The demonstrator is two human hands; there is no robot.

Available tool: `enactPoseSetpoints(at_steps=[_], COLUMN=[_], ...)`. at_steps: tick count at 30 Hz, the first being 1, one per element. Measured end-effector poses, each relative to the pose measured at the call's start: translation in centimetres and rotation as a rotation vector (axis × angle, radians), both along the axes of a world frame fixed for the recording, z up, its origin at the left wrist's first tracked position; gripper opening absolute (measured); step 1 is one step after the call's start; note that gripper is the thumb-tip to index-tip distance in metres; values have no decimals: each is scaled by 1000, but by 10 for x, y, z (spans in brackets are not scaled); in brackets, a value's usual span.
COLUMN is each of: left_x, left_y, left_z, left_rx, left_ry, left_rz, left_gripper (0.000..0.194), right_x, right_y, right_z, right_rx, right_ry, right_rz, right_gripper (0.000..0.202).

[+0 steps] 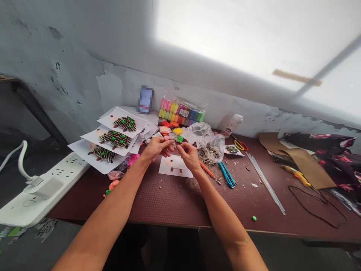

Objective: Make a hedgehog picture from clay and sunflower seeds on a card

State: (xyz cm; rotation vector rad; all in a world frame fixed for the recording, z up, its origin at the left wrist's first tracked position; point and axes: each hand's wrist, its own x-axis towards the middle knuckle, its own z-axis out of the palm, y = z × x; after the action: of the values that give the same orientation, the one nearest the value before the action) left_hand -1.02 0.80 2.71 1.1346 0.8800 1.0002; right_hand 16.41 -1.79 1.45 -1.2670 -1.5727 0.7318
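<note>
My left hand [158, 147] and my right hand [189, 155] meet above a white card, thumbs and fingers pinched together. Something small, perhaps a bit of clear film, lies between the fingertips; I cannot make out what it is. Below them, the white card [165, 169] on the table bears a pale clay shape and several brown clay dabs. Just beyond the fingers sit lumps of green clay [179, 139] and yellow clay [177, 131]. A pile of striped sunflower seeds [207, 157] lies right of my right hand, partly under a clear plastic bag [201, 133].
Finished seed-hedgehog cards [113, 137] are stacked at left beside a white power strip [42, 192]. Colored clay packs [183, 112] and a phone [146, 99] lean at the back. To the right are a blue cutter [226, 175], scissors [240, 145], glue sticks [266, 182] and a glue gun [297, 176].
</note>
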Motion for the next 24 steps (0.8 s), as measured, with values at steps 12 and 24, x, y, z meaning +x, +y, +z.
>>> enactPoseSetpoints(at_steps=[12,24], left_x=[0,-5], left_y=[-2,9], left_z=[4,-9], left_rx=[-28,16], left_ry=[-40,36], left_rz=[81,117], left_gripper=[48,39], right_x=[8,10], right_y=[7,18], right_z=[-9,-20], right_rx=[-28,-37], right_ry=[-83,-318], right_rz=[-37,-103], right_gripper=[26,14])
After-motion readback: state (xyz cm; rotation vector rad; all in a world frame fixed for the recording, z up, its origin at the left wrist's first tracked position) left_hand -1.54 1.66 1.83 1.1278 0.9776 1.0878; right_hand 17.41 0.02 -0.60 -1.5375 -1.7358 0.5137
